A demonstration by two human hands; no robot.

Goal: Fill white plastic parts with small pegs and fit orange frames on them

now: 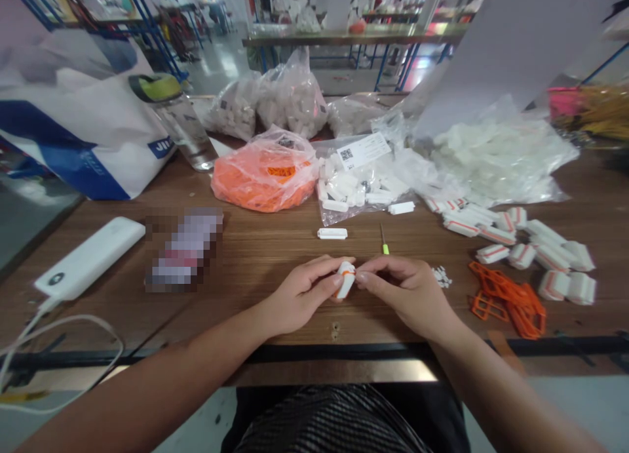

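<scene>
Left hand (299,297) and right hand (409,294) met over the bench (255,273). Fingers (330,264) of both clenched a white plastic piece (346,280) with an orange band, held between them. Beyond: loose white clip (332,233), green-tipped tool (384,240). To the right, orange plastic frames (506,301), orange-striped white parts (515,240). Farther, orange-filled bag (263,174).
</scene>
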